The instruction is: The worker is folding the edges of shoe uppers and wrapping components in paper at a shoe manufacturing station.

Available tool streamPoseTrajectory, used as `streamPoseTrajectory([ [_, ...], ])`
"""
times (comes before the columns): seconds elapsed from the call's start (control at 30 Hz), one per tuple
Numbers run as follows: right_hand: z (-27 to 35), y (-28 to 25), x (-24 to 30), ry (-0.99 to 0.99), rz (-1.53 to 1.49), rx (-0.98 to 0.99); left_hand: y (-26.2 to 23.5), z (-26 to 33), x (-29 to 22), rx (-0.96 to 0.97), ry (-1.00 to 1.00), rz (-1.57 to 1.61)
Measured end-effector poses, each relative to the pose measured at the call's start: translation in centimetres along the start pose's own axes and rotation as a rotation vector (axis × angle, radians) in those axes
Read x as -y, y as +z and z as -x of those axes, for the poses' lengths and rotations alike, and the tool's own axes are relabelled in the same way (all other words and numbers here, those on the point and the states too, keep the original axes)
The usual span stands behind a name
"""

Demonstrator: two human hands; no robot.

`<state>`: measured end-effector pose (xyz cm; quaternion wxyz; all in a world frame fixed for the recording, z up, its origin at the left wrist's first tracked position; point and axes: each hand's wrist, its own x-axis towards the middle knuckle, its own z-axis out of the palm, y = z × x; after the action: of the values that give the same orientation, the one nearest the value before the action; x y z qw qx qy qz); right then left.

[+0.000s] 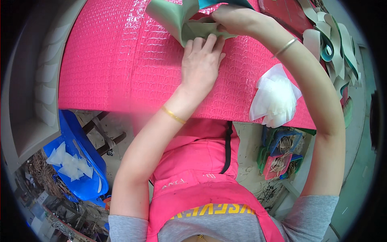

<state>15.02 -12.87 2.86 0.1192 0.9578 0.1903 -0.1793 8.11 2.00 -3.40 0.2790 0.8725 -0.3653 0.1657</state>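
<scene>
A pale green, flexible sheet piece (pixel 169 18) stands curled up at the far edge of the pink-covered table, with a darker teal part (pixel 225 3) beside it. My left hand (pixel 201 64) lies on the table, its fingers spread and stretched out against the piece's near edge. Bent around from the right, my right hand (pixel 231 19) grips the same piece at its right side, fingertips partly hidden. A stack of translucent white cut sheets (pixel 276 97) is fanned out on the table, below my right forearm.
Several curled pale and teal pieces (pixel 336 44) hang at the far right, near a dark red panel (pixel 286 14). A grey bin (pixel 30 80) stands along the left. Below the table are a blue tub (pixel 90 161) with white scraps and small coloured baskets (pixel 278 165).
</scene>
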Motion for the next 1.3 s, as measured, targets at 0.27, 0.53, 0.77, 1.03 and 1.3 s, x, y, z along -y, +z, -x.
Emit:
streamPoseTrajectory([
  [0.27,3.9,-0.6,-4.7,-0.466,0.002,-0.381,-2.0,-4.4,1.6,0.158,0.660,-0.423],
  [0.53,2.9,-3.8,5.6,-0.392,-0.722,0.213,-11.8,4.3,4.0,0.556,0.648,-0.510],
  [0.77,0.0,-0.6,10.0,-0.129,-0.615,-0.155,-11.0,7.5,3.7,0.364,0.311,-0.488],
  [1.03,0.4,-1.7,11.2,-0.137,-0.583,-0.107,-10.5,8.9,4.5,0.233,0.167,-0.350],
  [1.3,0.9,-3.1,9.8,-0.196,-0.270,-0.044,-9.2,8.2,3.0,0.175,0.098,-0.353],
])
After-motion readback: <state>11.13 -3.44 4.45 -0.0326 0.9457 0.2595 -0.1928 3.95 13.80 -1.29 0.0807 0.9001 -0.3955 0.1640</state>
